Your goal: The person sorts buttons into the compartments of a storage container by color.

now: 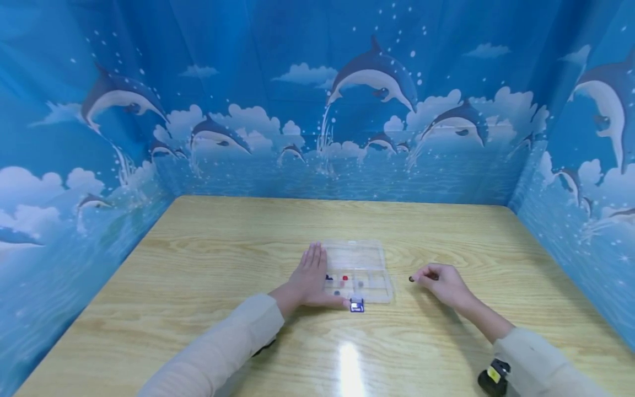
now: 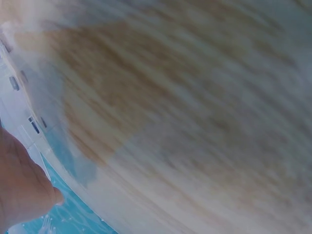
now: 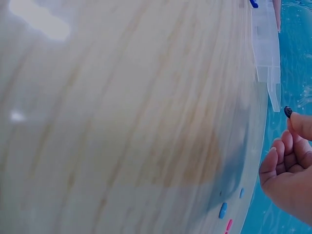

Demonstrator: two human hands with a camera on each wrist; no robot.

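A clear plastic compartment box [image 1: 353, 255] lies on the table with its lid folded back. Small pieces sit in its compartments, among them a red piece [image 1: 345, 278]. My left hand [image 1: 311, 282] rests along the box's left side, fingers straight and thumb stretched across the front edge, near a small blue-and-white piece [image 1: 356, 305]. Right of the box, my right hand [image 1: 444, 282] pinches a small black round piece [image 3: 288, 112] between thumb and forefinger, above the table. Whether that piece is a bead or a button is too small to tell.
Blue pieces [image 3: 223, 210] and a pink piece [image 3: 229, 224] lie on the table below the right hand in the right wrist view. A dolphin-print curtain [image 1: 307, 66] surrounds the wooden table [image 1: 238, 231] at the back and sides. The left wrist view is mostly blurred tabletop.
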